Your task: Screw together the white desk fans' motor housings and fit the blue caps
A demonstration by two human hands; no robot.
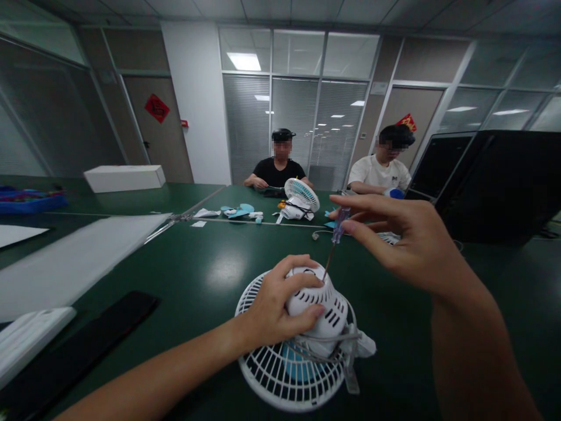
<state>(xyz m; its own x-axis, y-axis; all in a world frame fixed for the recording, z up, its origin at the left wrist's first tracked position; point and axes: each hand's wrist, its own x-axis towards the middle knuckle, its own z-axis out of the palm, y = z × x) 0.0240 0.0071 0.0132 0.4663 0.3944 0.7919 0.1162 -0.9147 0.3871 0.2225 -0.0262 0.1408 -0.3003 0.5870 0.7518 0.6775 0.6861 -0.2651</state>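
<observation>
A small white fan (302,356) lies face down on the green table (210,263), its rounded motor housing pointing up. My left hand (280,304) wraps around that housing and grips it. My right hand (394,234) pinches the purple handle of a thin screwdriver (335,240) between thumb and fingers. The screwdriver stands nearly upright, its tip resting on the top of the motor housing beside my left fingers. The fan's white cable and clip lie bunched at its right side.
Two people sit across the table with another white fan (300,202) and loose blue parts (239,211) between them. A black monitor (499,181) stands at right. White paper (65,257), a black flat object (87,339) and a white box (125,177) lie at left.
</observation>
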